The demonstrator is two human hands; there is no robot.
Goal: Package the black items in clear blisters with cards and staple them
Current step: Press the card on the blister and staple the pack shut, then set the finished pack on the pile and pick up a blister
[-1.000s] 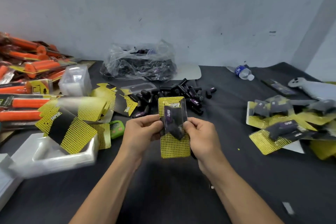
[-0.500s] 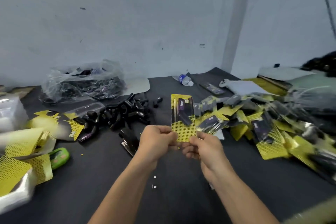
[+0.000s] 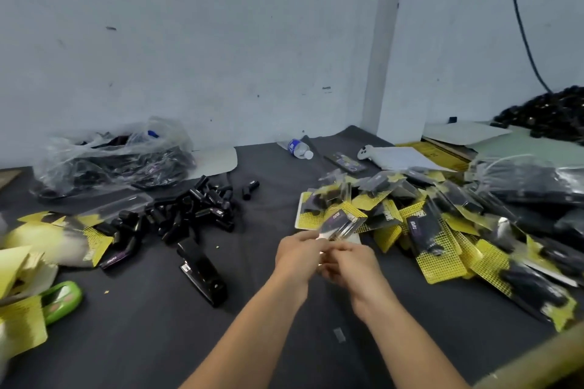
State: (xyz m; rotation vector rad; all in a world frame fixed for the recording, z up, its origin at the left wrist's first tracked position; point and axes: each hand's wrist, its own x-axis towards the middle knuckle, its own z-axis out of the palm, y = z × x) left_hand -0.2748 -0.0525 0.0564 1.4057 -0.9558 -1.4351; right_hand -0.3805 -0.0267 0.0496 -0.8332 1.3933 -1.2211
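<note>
Blister pack of clear plastic over a yellow-and-black printed card (image 3: 339,223), with one black item inside, is held up at the near-left edge of the heap of finished yellow-carded packs (image 3: 442,230) on the dark desk (image 3: 142,325). The left hand (image 3: 297,254) and the right hand (image 3: 350,262) meet at its lower end. Their fingers (image 3: 311,238) are curled in and pinch the bottom of the pack, though blur hides exactly which fingertips touch.

It should handle as a light thing. The thin shell looks slick and springy, and the card is likely to bend if squeezed. The flat card margin is the sound place to hold. Pressing on the bubble could dent it or pull it from the card. Setting it on the heap seems low risk, since nothing in it looks fragile.

A crumpled clear plastic bag (image 3: 117,155) against the wall holds more black pieces, but I cannot tell how full it is. Loose black cylindrical items (image 3: 196,211) lie spilled on the desk in front of it, in no container. An empty clear blister shell (image 3: 126,204) lies just left of them, beside spare yellow cards (image 3: 57,240). Another clear bag at the far right (image 3: 531,180) holds dark contents that cannot be made out. A black stapler (image 3: 202,275) lies on the desk between the loose items and the hands.
</note>
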